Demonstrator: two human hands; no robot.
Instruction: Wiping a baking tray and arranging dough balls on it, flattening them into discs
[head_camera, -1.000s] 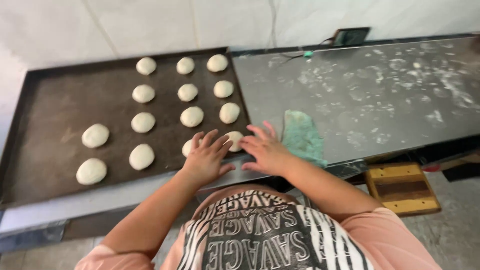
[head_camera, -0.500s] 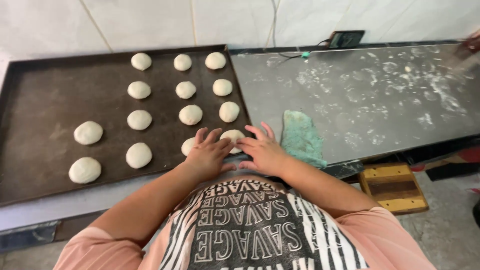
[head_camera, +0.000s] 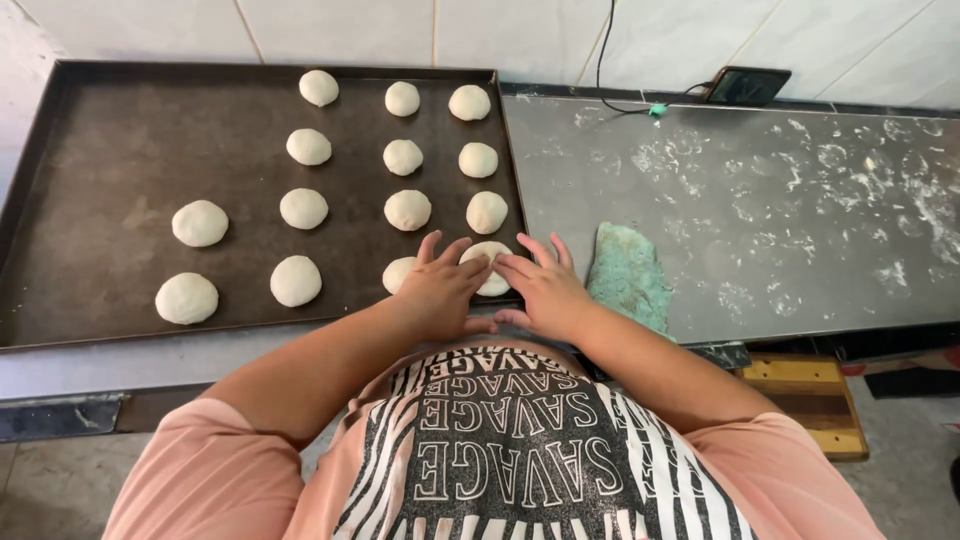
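head view: both hands, left hand (head_camera: 440, 290) and right hand (head_camera: 545, 290), lie flat with fingers spread, cupping a dough ball (head_camera: 488, 262) at the near right corner of the dark tray (head_camera: 90, 150) on the bench (head_camera: 780, 220); pressing lightly and evenly should keep it round.

Pale, round dough ball (head_camera: 487, 268), smooth and slightly flattened, lying at the near right corner of a dark baking tray (head_camera: 90, 130). Partly covered by fingertips of 2 hands, left hand (head_camera: 440, 290) and right hand (head_camera: 545, 290), both flat and spread, touching it.
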